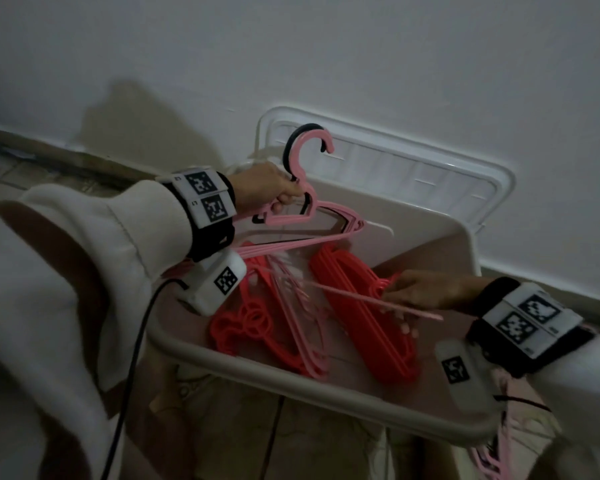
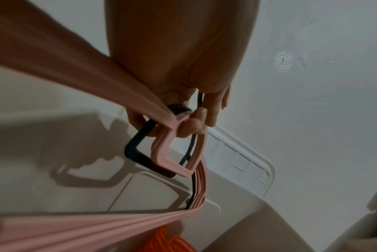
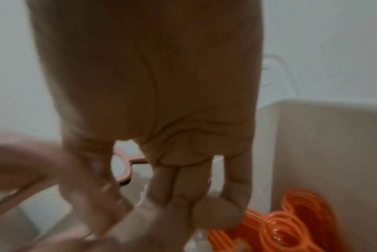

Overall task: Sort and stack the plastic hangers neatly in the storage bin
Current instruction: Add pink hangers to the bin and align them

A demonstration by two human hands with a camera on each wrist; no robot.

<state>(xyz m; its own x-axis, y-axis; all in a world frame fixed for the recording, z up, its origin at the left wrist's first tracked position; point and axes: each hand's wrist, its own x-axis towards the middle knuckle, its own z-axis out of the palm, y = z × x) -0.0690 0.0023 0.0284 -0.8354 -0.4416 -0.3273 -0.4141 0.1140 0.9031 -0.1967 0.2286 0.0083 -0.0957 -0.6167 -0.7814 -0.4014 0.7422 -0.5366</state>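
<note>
My left hand (image 1: pixel 274 188) grips a bunch of pink hangers (image 1: pixel 284 221) and one black hanger (image 1: pixel 291 140) by their necks, upright over the beige storage bin (image 1: pixel 291 372). In the left wrist view my fingers (image 2: pixel 213 109) curl round the necks of the pink hangers (image 2: pixel 96 228) and the black hanger (image 2: pixel 135 153). My right hand (image 1: pixel 420 291) is inside the bin, its fingers curled round the bar of a single pink hanger (image 1: pixel 354 295). Two stacks of red hangers (image 1: pixel 361 317) lie in the bin, with several pink ones (image 1: pixel 298 317) between them.
The bin's white lid (image 1: pixel 430 174) leans on the wall behind it. More pink hangers (image 1: pixel 492 459) lie outside the bin at the lower right. A black cable (image 1: pixel 132 358) hangs from my left wrist. The right wrist view is blurred, showing red hangers (image 3: pixel 291 230) by the bin wall (image 3: pixel 323 136).
</note>
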